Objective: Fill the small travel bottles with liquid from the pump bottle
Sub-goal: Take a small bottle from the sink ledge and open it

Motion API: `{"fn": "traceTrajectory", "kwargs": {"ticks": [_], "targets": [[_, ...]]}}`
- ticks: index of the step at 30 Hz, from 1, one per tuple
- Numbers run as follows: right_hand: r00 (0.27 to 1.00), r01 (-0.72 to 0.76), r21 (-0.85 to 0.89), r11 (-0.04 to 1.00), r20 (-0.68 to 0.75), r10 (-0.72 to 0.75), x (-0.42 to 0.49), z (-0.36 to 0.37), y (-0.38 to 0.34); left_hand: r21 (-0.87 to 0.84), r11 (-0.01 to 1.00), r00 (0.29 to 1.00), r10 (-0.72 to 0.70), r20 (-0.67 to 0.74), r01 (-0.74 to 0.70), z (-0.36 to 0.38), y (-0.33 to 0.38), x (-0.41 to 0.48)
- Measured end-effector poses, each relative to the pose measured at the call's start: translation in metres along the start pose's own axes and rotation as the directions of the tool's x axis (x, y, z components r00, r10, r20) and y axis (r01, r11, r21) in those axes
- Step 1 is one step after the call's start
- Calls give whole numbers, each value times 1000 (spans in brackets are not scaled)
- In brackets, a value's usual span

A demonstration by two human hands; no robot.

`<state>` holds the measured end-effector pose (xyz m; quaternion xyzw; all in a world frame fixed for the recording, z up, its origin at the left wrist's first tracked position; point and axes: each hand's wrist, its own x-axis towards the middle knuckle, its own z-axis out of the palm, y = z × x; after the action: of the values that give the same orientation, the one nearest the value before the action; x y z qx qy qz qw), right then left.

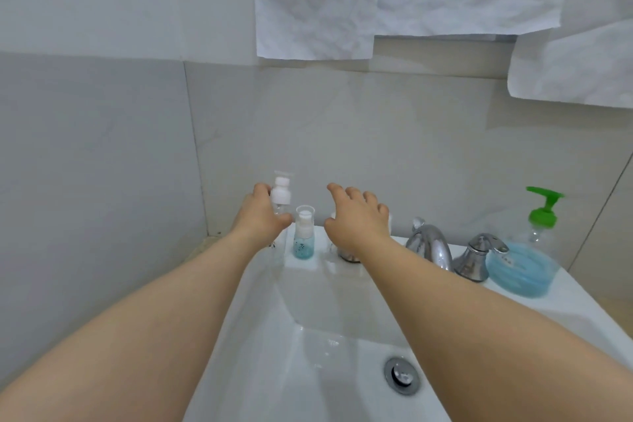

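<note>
The clear travel bottle (281, 193) with the white pump head is in your left hand (263, 217), fingers and thumb curled round its body, at the back left corner of the sink (342, 295) ledge. Just beside it stands the second travel bottle (303, 239), upright under a clear cap and holding blue liquid in its lower part. Your right hand (356, 216) is spread with straight fingers over a small container (348, 254) on the ledge. Most of that container is hidden, so I cannot tell what it is or whether you touch it.

The pump bottle (532, 250) with the green head sits well apart, on the far side of the faucet (432, 245) — that gap is the likely trouble. Both travel bottles are narrow and look light. A wrist brushing past could tip the standing one into the basin. Reaching across the faucet with the clear bottle in hand may knock its spout, and pumping into so small a mouth invites drips down the side — steady the bottle close under the nozzle.
</note>
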<state>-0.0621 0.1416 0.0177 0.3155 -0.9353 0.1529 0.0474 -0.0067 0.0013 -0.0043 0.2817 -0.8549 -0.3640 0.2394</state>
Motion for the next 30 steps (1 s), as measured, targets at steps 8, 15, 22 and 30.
{"fn": "traceTrajectory", "kwargs": {"ticks": [8,15,22,30], "targets": [[998,14,85,996,-63,-8,-42,-8,-7,5,992,991,127,-41,-126,-14,5,-46],[994,-103,399,911,86,74,-93,14,21,-98,984,987,154,42,-150,26,-3,-106],[943,-329,782,530,240,231,-111,45,49,-79,986,984,151,92,-144,77,-8,-139],[891,-370,901,227,275,360,-96,79,57,-64,975,976,213,41,-211,99,-17,-133]]}}
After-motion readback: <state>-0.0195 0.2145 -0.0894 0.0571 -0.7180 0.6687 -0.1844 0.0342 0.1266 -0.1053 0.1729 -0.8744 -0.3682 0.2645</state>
